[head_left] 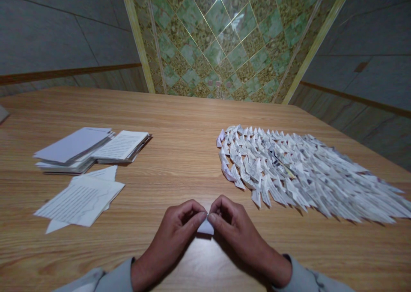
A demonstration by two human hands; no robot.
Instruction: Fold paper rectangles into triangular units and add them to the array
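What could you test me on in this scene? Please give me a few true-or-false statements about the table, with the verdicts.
1. The left hand and the right hand both pinch a small white paper piece. True.
2. The folded paper pieces sit in a bowl. False: they lie in overlapping rows directly on the wooden table.
3. On the left of the table lie stacks of lined pages. True.
4. The loose lined sheets lie farther from the hands than those stacks. False: they lie closer to the hands than the stacks do.
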